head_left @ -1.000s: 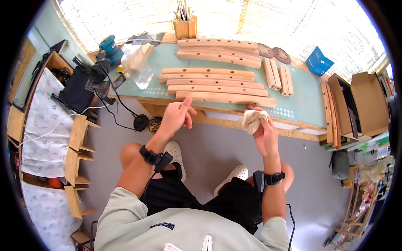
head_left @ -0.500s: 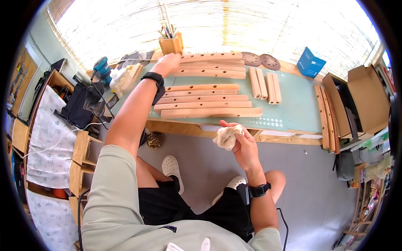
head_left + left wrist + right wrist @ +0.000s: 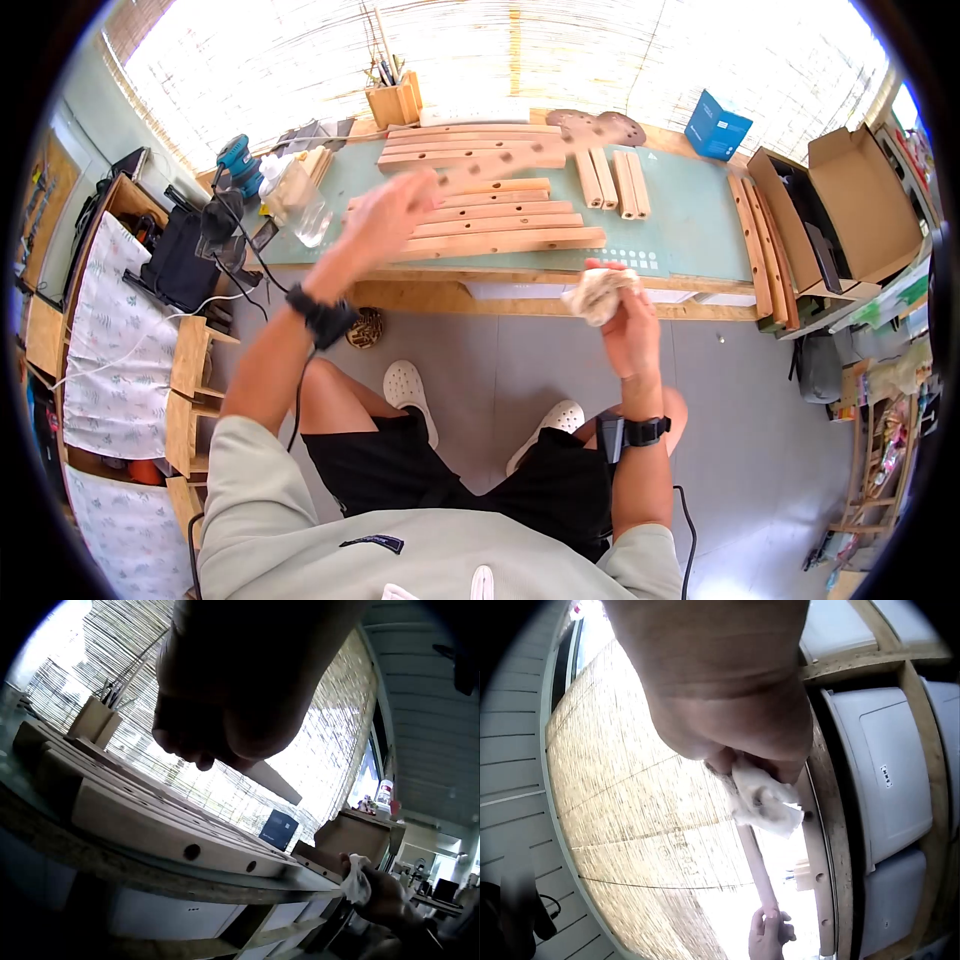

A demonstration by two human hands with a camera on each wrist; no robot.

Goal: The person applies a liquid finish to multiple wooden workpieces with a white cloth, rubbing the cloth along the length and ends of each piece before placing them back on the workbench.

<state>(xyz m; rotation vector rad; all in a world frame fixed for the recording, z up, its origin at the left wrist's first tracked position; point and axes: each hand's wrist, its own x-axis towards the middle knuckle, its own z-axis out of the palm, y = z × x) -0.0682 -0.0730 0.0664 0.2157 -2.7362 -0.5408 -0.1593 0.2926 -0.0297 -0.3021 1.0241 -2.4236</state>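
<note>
Blurred by motion, my left hand (image 3: 385,218) grips the left end of a wooden strip with a line of holes (image 3: 530,160). The strip slants up to the right above the other strips. In the left wrist view its plain end (image 3: 274,782) juts past the dark underside of the fingers. My right hand (image 3: 632,335) holds a crumpled off-white cloth (image 3: 598,297) in front of the bench's near edge. In the right wrist view the cloth (image 3: 763,801) hangs from the fingertips, overlapping the far end of the held strip (image 3: 757,866).
Two groups of drilled strips (image 3: 500,240) lie on the green mat (image 3: 700,220). Short wooden blocks (image 3: 628,185), sanding discs (image 3: 622,128) and a blue box (image 3: 717,125) are behind. A pencil holder (image 3: 395,100), plastic bottle (image 3: 290,190) and sander (image 3: 238,163) stand left; an open carton (image 3: 865,200) right.
My left hand, empty at first, reached to the back group's left end and has come back toward me with a strip lifted. My right hand keeps the cloth near the bench front.
</note>
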